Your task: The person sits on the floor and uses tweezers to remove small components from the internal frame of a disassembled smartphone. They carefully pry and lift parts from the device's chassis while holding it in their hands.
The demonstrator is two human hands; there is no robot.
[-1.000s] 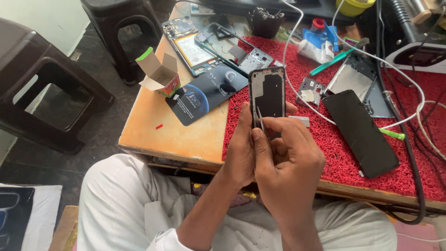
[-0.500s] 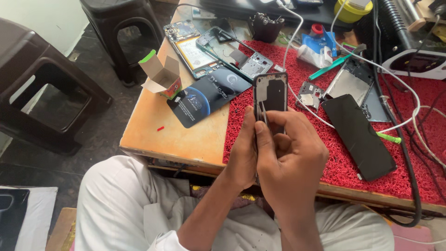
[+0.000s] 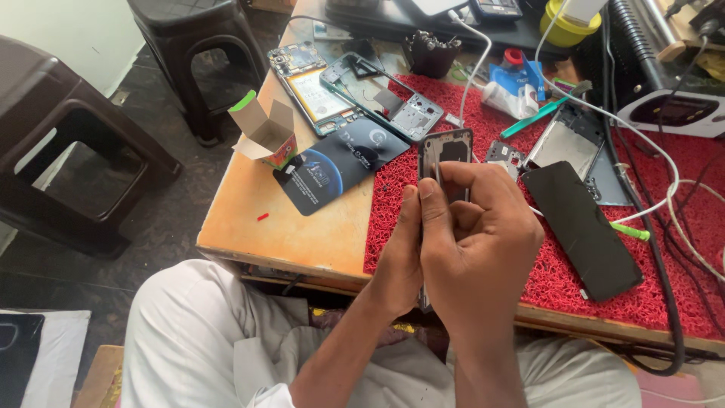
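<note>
Head view, the work: a stripped phone frame [image 3: 445, 155] is held upright over the near edge of the red mat [image 3: 574, 287], just above the person's lap, with a thin metal tool [image 3: 438, 175] set against its inner face.
Doing it well: judging by the pose, the frame should be kept steady while the tool tip works with light pressure, so nothing inside gets scratched or bent.
Left hand [image 3: 402, 253]: closed around the lower left side of the frame, thumb lying up along its edge; the fingers behind are hidden.
Right hand [image 3: 483, 249]: curled tight, fingertips pinching the tool, and covering the lower half of the frame.
Nearby: a dark phone screen [image 3: 581, 230] lies flat on the mat to the right; an open small cardboard box [image 3: 264, 136] stands on the wooden table [image 3: 302, 234] to the left.
</note>
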